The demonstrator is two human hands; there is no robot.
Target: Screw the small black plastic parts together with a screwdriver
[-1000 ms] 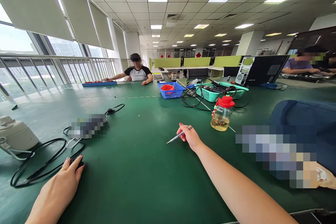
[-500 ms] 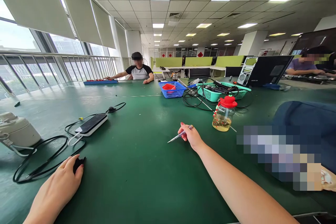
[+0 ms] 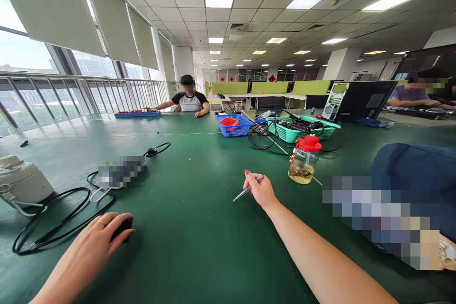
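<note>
My right hand (image 3: 261,190) is stretched out over the green table (image 3: 192,228) and pinches a slim pen-like tool (image 3: 246,190), its metal tip pointing left and down. My left hand (image 3: 101,237) lies at the lower left with its fingers curled over a small black object (image 3: 123,229) at the end of a black cable (image 3: 57,228). A glass jar with a red lid (image 3: 302,164) stands just right of my right hand.
A white appliance (image 3: 21,183) sits at the far left, with a blurred device (image 3: 121,172) and looped cables near it. Blue (image 3: 233,126) and teal (image 3: 299,130) baskets with wires stand mid-table. A dark blue bag (image 3: 416,175) lies on the right. Two people sit at the far side.
My left hand has slid right along the table with the black object under it. My right hand with the tool has shifted slightly right and nearer.
</note>
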